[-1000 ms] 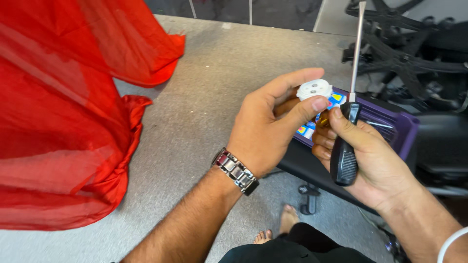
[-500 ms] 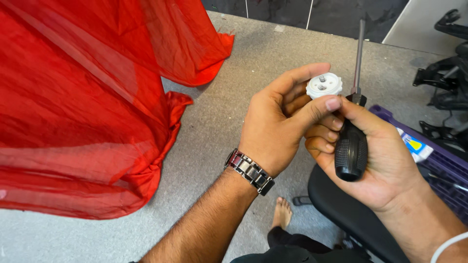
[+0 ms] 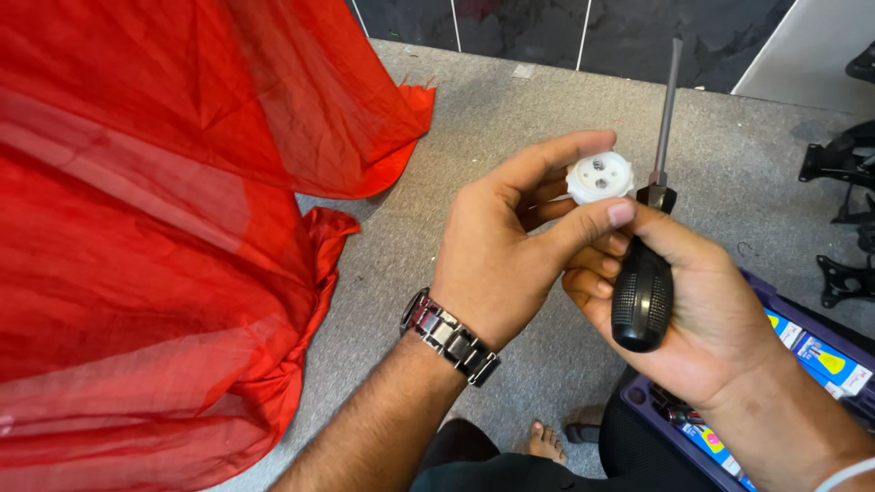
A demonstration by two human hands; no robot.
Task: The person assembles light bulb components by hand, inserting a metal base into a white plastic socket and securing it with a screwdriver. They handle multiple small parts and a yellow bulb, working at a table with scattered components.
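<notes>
My left hand [image 3: 510, 246], with a metal watch [image 3: 448, 335] on the wrist, pinches a small round white plastic part [image 3: 600, 177] between thumb and forefinger; two screw holes show on its top face. My right hand [image 3: 702, 310] is closed around the black ribbed handle of a screwdriver [image 3: 643, 290], whose metal shaft points straight up just right of the white part. Both hands touch each other above the grey carpet.
A large sheet of red fabric [image 3: 155, 228] lies over the grey carpet [image 3: 510, 118] on the left. A purple box [image 3: 802, 364] with small colourful packs sits at the lower right. Black metal brackets [image 3: 843, 164] lie at the right edge. My bare foot [image 3: 547, 443] shows below.
The view has swung left, so the red fabric fills more of the frame and the purple box has slid to the lower right. My hands keep the same hold on the part and screwdriver.
</notes>
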